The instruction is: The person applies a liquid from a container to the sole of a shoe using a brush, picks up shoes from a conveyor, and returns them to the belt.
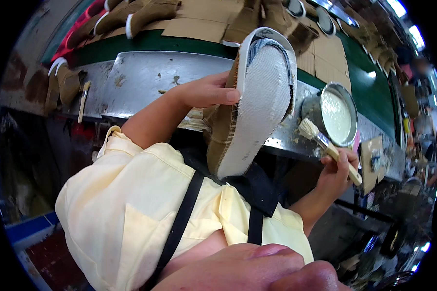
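Observation:
In front of my chest a brown boot point(255, 111) is tipped so that its pale, woven-looking underside faces me. White, wet-looking coating covers the toe part, inside a raised white rim. My left hand point(209, 91) grips the boot by its left side, thumb on the edge of the underside. At the right, my right hand point(339, 169) is closed round the wooden handle of a paintbrush point(331, 148). Its pale bristles are beside the near left side of a metal pot point(315, 110), which holds creamy white liquid point(336, 116).
A metal bench point(145, 72) runs in front of me, with a second brush point(84, 101) and brown boots point(65, 82) at its left. Beyond it, more boots point(153, 15) stand on cardboard point(201, 19) over a green surface. A cardboard piece point(372, 162) lies right of the pot.

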The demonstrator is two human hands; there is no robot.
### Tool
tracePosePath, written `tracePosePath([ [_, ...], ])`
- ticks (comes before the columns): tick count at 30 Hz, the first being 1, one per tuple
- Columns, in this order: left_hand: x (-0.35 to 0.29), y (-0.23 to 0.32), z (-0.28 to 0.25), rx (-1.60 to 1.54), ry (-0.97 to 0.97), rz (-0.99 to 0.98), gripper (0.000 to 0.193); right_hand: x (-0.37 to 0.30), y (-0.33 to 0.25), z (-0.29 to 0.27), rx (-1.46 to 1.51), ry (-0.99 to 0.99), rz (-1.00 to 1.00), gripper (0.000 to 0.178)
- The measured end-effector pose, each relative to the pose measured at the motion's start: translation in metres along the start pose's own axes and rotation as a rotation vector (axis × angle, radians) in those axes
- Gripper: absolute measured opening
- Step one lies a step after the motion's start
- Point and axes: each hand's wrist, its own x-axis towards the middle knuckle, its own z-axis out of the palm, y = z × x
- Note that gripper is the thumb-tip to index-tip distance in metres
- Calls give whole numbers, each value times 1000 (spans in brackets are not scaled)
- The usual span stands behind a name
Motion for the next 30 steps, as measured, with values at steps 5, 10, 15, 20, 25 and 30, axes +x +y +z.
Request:
tracePosePath([
  [5, -12, 14, 0, -105, 339, 32, 73, 0, 4, -2, -13, -8, -6, 6],
  [10, -16, 32, -38, -202, 836, 17, 62, 2, 3, -4, -71, -39, 13, 9],
  [15, -9, 39, -121, -551, 1111, 320, 49, 5, 10, -3, -81, -81, 20, 12],
  [20, 24, 48, -168, -1021, 1253, 514, 35, 13, 16, 1, -57, -56, 42, 14],
  [25, 64, -8, -266, -1059, 1593, 557, 59, 22, 17, 1, -85, -101, 37, 14],
  [30, 94, -69, -328, -1088, 1523, 749, 62, 34, 17, 13, -143, -158, 55, 16],
])
